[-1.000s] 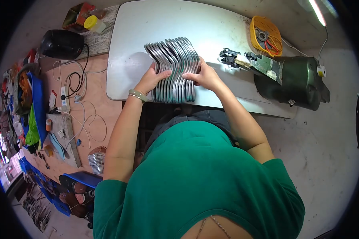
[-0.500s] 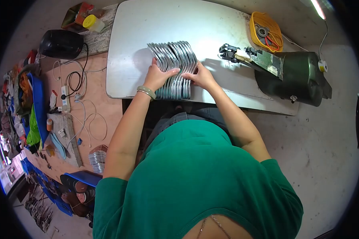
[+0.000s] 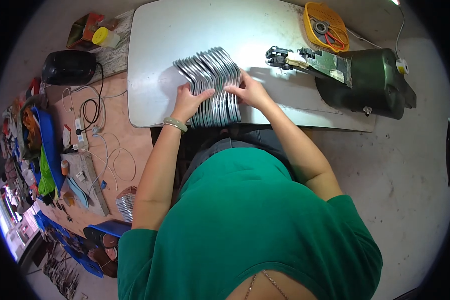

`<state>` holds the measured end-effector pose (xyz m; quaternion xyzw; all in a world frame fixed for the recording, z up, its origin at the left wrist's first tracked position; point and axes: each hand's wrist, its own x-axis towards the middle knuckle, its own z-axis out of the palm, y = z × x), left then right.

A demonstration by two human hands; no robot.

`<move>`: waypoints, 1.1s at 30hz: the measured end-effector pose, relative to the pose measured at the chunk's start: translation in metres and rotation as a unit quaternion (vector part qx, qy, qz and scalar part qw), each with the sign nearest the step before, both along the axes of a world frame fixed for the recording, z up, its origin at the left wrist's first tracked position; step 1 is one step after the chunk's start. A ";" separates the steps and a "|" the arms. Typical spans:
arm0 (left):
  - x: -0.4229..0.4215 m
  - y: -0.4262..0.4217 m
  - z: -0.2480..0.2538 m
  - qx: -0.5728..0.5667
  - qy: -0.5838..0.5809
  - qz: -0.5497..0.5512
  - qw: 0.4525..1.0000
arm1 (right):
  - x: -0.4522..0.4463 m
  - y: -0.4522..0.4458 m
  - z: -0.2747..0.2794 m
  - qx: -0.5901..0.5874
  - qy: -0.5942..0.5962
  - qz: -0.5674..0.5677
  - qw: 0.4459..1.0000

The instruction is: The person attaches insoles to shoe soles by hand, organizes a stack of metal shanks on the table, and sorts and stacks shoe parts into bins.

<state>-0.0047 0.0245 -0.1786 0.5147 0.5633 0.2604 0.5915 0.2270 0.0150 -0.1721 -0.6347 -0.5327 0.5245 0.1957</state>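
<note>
A row of shiny, curved metal pieces [image 3: 207,67], packed side by side, lies at the near edge of the white table [image 3: 160,30]. What kind of part they are I cannot tell. My left hand [image 3: 189,102], with a bangle on its wrist, grips the row from the left, thumb laid on top. From the other side my right hand [image 3: 251,91] presses in, its thumb also over the pieces. Both hands' fingertips are partly hidden by the row. Right of it a black machine head [image 3: 280,59] on a green arm juts over the tabletop.
A dark green machine body [image 3: 360,85] stands at the table's right. Behind it sits a yellow basket [image 3: 312,30] with a metal ring and red-handled tool. On the left are a black device [image 3: 69,67], a power strip [image 3: 81,134] with cables, and more stacked metal pieces [image 3: 126,206].
The row of metal pieces now leans more, its far end turned to the left, with both hands still on it. The whole view has shifted slightly.
</note>
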 end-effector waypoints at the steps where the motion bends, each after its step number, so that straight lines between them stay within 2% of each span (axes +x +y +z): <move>1: 0.001 0.002 0.004 0.021 0.086 0.001 0.996 | 0.003 0.005 -0.002 0.030 -0.025 0.032 0.999; 3: 0.004 0.004 0.011 0.059 0.255 0.006 0.965 | 0.004 0.009 -0.008 0.054 -0.049 0.012 0.997; 4: 0.007 0.002 0.009 0.057 0.254 0.004 0.965 | 0.000 0.005 -0.005 0.069 -0.071 -0.005 0.995; 7: 0.010 0.000 0.006 0.058 0.008 0.033 0.998 | -0.013 -0.017 -0.003 0.105 -0.089 -0.056 0.989; 9: 0.009 0.003 0.005 0.069 0.015 0.043 0.997 | -0.019 -0.026 -0.005 0.148 -0.085 -0.122 0.978; 12: 0.010 -0.001 0.001 0.082 0.030 0.061 0.994 | -0.023 -0.032 -0.010 0.181 -0.077 -0.109 0.974; 14: 0.010 0.000 0.000 0.050 0.032 0.033 0.998 | -0.023 -0.031 -0.008 0.201 -0.072 -0.103 0.972; 17: 0.007 0.002 -0.003 0.041 0.040 0.014 0.998 | -0.023 -0.021 0.012 0.075 -0.101 -0.066 0.990; 23: 0.008 0.001 -0.007 0.025 0.054 0.017 0.998 | -0.019 -0.017 -0.003 0.106 -0.125 -0.033 0.986; 26: 0.009 -0.001 0.014 0.053 -0.020 0.022 0.998 | -0.019 -0.024 0.014 0.123 -0.107 -0.041 0.986; 28: 0.003 -0.014 0.028 0.060 -0.053 0.024 0.996 | -0.023 -0.033 0.063 0.181 -0.084 -0.070 0.977; 31: -0.001 -0.024 0.052 0.210 -0.077 -0.009 0.975 | -0.023 -0.051 0.086 0.255 -0.046 -0.091 0.962; 33: -0.004 -0.043 0.050 0.233 -0.061 -0.015 0.971 | -0.024 -0.061 0.093 0.323 0.012 -0.098 0.941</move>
